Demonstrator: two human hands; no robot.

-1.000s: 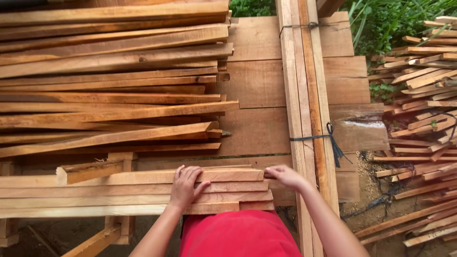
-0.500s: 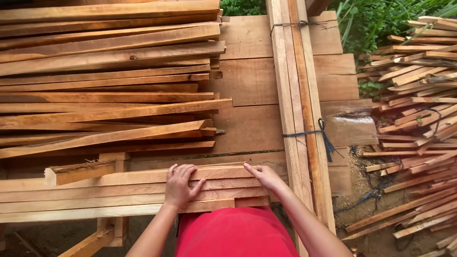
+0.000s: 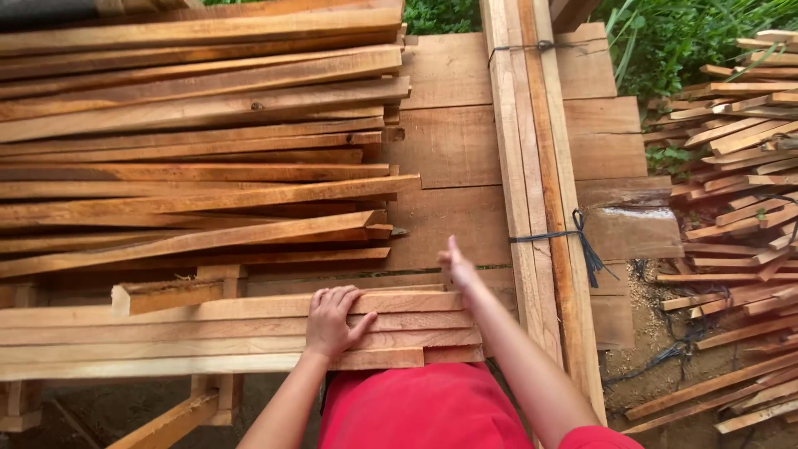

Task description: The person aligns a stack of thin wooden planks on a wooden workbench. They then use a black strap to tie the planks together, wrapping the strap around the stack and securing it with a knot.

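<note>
My left hand (image 3: 334, 321) lies flat, fingers spread, on a row of several wooden slats (image 3: 191, 333) laid side by side in front of me. My right hand (image 3: 456, 266) is lifted above the right ends of those slats, fingers extended and holding nothing, reaching toward the plank surface (image 3: 449, 224). A big pile of long slats (image 3: 191, 141) lies just beyond, its cut ends nearest my right hand.
A tied bundle of long strips (image 3: 540, 166) with dark cord (image 3: 582, 245) runs away from me on the right. Loose slats (image 3: 740, 166) are heaped on the ground at far right, by green plants (image 3: 665, 41). A wooden frame (image 3: 208, 399) stands below the slats.
My right hand has left the right end of the near slats and risen forward over the planks. My left hand has stayed on the slats.
</note>
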